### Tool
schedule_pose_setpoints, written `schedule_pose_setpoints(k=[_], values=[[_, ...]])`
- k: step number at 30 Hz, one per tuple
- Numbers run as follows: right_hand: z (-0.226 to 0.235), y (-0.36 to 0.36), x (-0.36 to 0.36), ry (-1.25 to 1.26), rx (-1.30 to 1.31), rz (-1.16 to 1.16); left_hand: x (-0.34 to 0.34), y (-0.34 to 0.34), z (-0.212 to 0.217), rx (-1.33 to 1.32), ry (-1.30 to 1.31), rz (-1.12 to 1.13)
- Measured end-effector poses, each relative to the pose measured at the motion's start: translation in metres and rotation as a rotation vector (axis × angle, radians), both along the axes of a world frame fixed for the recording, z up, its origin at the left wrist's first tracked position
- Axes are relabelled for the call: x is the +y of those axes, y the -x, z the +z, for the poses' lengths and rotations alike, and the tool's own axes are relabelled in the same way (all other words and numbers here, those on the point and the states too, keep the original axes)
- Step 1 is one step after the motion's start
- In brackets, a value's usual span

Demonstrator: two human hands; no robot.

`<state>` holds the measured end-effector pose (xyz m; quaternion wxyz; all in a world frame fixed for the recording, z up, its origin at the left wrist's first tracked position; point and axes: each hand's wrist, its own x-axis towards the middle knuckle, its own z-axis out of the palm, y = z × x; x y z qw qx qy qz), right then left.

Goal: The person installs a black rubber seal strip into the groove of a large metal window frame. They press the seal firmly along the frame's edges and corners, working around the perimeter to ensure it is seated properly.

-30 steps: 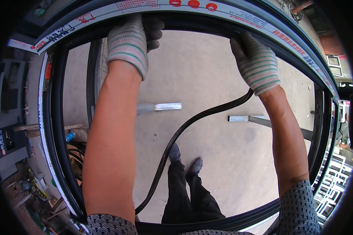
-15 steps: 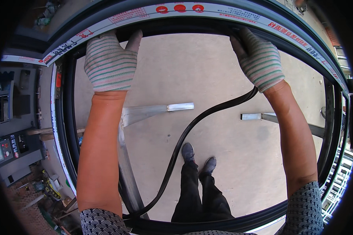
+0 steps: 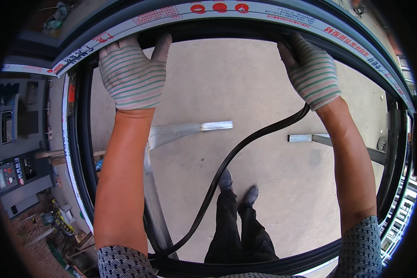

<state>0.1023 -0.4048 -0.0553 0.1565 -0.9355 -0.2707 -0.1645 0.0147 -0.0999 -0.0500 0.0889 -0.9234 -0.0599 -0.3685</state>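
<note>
Here, the window frame (image 3: 245, 21) at the top is pressed by the open left hand (image 3: 132, 76), while the black rubber gasket strip (image 3: 227, 160) is gripped at upper right by the closed right hand (image 3: 312, 69).

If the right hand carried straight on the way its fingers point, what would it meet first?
The right hand points up at the top bar of the window frame; its fingertips already seem to touch the dark channel there, where the black rubber strip leads, though depth is unclear.

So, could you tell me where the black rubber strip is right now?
In the head view, the rubber strip hangs from the right hand at the frame's top and curves down to its lower left.
</note>
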Motion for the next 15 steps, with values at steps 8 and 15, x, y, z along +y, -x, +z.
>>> schedule_pose_setpoints(k=[8, 15], values=[[0.002, 0.004, 0.007, 0.029, 0.026, 0.010, -0.072, 0.003, -0.027, 0.258, 0.813, -0.513], [0.000, 0.006, 0.011, 0.008, 0.000, 0.055, -0.112, -0.039, -0.020, 0.343, 1.329, -0.552]])
